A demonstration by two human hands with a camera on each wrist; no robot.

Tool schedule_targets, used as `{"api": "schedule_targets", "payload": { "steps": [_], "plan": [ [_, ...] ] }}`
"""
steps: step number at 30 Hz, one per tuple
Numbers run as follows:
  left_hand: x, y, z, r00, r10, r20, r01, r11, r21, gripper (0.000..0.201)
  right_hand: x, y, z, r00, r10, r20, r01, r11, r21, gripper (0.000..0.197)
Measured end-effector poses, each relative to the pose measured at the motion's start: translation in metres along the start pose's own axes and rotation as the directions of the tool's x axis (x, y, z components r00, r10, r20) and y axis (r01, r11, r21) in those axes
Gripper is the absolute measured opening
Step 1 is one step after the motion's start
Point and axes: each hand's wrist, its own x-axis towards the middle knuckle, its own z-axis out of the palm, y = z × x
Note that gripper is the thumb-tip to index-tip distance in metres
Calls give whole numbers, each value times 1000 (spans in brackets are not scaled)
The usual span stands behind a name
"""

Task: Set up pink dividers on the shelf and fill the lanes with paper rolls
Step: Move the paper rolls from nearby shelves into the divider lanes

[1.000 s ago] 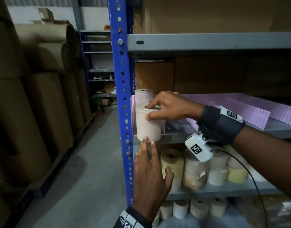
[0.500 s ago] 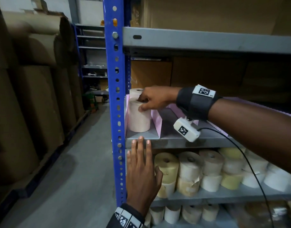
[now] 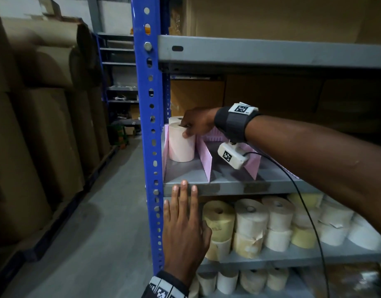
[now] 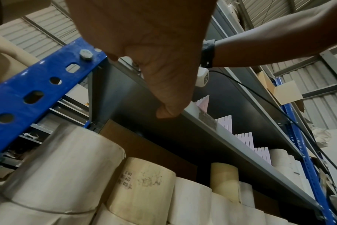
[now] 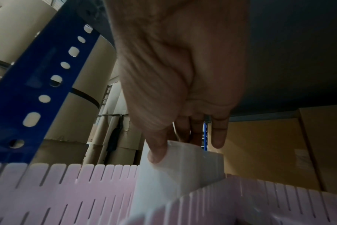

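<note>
A white paper roll [image 3: 181, 145] stands upright in the leftmost lane of the grey shelf [image 3: 228, 188], between a pink divider [image 3: 204, 157] and the rack's left end. My right hand [image 3: 192, 125] grips its top rim, thumb on the side [image 5: 157, 153] and fingers over the top. A second roll [image 3: 175, 120] stands right behind it. Another pink divider [image 3: 253, 162] stands further right, and more dividers [image 4: 244, 140] line the shelf. My left hand [image 3: 185, 220] lies flat with straight fingers, fingertips touching the shelf's front edge.
The blue perforated upright [image 3: 149, 125] stands just left of the lane. The shelf below holds several yellow and white rolls [image 3: 252, 220], with more on the lowest shelf. Large brown paper reels [image 3: 45, 125] line the aisle on the left. A black cable [image 3: 303, 196] hangs from my right wrist.
My right hand has carried the roll from the shelf's front edge deeper into the left lane and set it down against the roll behind. The left hand has stayed at the shelf edge.
</note>
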Motion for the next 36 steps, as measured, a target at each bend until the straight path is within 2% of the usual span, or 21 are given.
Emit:
{"api": "schedule_targets", "payload": {
  "steps": [10, 20, 23, 26, 29, 32, 36],
  "plan": [
    [-1, 2, -4, 999, -4, 38, 4, 1000, -3, 99, 3, 6, -2, 1000, -1, 27, 1, 1000, 31, 43],
    [-5, 3, -21, 996, 1, 86, -3, 1000, 24, 99, -5, 0, -7, 996, 47, 78, -45, 998, -35, 41],
    [-3, -7, -20, 987, 21, 160, -29, 998, 53, 99, -16, 1, -4, 997, 74, 30, -74, 997, 0, 46],
    [1, -19, -20, 977, 60, 203, -81, 992, 95, 93, -47, -4, -7, 996, 47, -73, -41, 996, 85, 47],
    [-2, -22, -25, 971, 81, 225, -100, 992, 73, 91, -95, -12, -1, 994, -75, -83, 81, 993, 83, 45],
    [-13, -18, -31, 975, 77, 206, -70, 997, -42, 87, -161, -14, 23, 983, -154, -100, 162, 984, 69, 44],
    [-43, 8, -37, 986, 102, 132, -68, 968, -240, 83, -262, -15, 68, 978, -132, -162, 151, 982, 111, 46]
  ]
}}
